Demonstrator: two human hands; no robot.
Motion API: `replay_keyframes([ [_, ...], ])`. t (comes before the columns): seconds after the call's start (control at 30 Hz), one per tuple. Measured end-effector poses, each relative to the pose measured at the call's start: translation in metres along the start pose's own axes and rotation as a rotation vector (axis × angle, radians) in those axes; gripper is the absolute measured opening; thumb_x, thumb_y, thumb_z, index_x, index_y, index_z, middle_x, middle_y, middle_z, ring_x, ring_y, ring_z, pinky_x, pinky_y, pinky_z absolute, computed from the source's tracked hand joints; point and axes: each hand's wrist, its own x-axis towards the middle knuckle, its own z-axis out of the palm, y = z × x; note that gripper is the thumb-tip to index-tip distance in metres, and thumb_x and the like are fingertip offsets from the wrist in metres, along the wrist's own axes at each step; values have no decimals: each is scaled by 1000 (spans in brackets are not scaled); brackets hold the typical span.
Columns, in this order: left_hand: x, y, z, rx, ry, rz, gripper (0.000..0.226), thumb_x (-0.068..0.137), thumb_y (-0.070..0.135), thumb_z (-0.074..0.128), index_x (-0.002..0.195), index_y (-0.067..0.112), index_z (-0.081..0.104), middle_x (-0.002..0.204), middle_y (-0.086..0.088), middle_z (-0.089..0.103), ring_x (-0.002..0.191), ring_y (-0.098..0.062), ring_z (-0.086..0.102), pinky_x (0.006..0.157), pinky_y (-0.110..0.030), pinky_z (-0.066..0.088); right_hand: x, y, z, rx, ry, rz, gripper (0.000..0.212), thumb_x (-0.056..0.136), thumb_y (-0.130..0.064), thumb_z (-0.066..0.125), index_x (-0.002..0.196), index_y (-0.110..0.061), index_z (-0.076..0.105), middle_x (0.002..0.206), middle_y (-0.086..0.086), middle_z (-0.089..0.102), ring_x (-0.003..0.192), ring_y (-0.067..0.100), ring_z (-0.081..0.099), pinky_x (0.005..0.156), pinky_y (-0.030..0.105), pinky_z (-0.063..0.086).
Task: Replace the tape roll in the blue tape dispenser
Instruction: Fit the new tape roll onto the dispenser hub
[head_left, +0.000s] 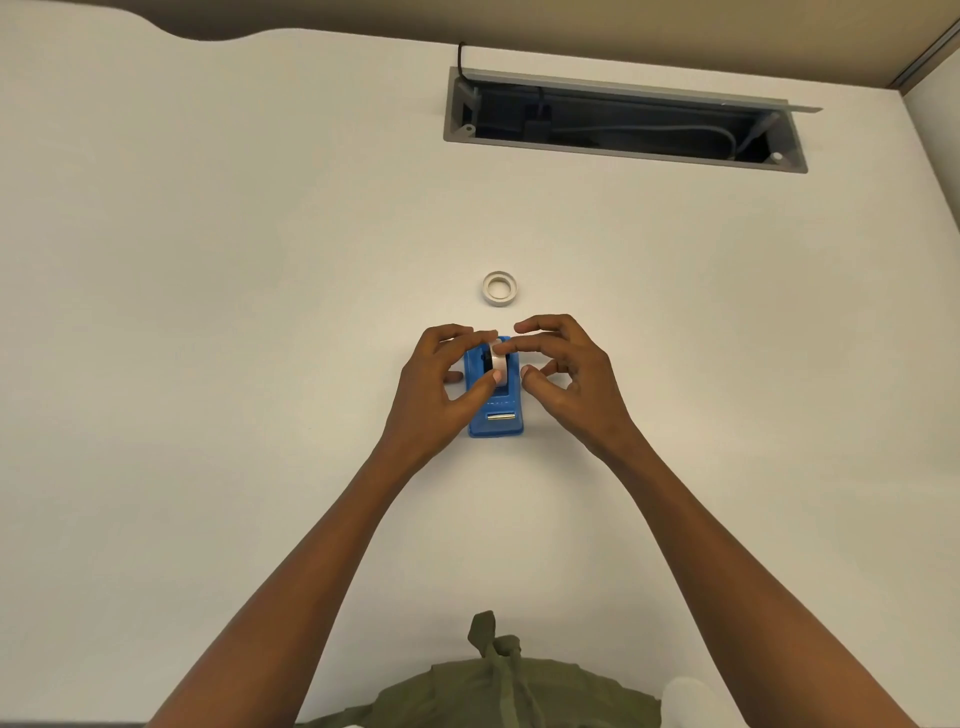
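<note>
The blue tape dispenser (496, 410) stands on the white desk (260, 312), its metal cutter at the near end. A white tape roll (499, 364) sits upright in its cradle. My left hand (441, 384) pinches this roll, thumb at its near side and fingers over its top. My right hand (566, 374) is at the dispenser's right side, index finger reaching across to the roll's top, thumb close to the blue wall. A second tape roll (499, 288) lies flat on the desk just beyond the dispenser, untouched.
An open grey cable tray (623, 119) with cords is recessed in the desk at the back right. Olive-green fabric (498, 686) shows at the near edge, below my arms.
</note>
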Motion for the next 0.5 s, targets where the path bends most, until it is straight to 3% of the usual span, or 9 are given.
replay_keyframes([
  [0.17,-2,1,1,-20,17,0,49,84,23,66,130,21,50,128,-5,50,113,-14,52,87,-23,50,1,0,1,-8,-18,10,33,82,0,62,110,-17,68,119,5,56,110,14,54,75,23,51],
  [0.27,-2,2,1,-45,30,15,46,79,30,66,123,26,50,128,-2,51,112,-12,53,85,-20,50,2,1,1,-14,-36,17,33,82,-1,62,112,-15,66,120,6,55,110,17,55,75,23,51],
  [0.37,-2,2,0,-52,45,19,39,80,25,69,114,30,50,124,-2,53,112,-15,54,87,-26,51,3,0,1,2,-34,12,34,83,-2,62,111,-22,65,117,1,54,108,15,55,74,23,50],
  [0.5,-2,-2,0,-12,37,19,27,83,21,67,110,20,62,123,-6,52,115,-16,52,89,-30,51,3,-2,2,24,-34,12,39,83,-3,61,108,-33,60,114,-5,52,105,12,55,70,22,50],
])
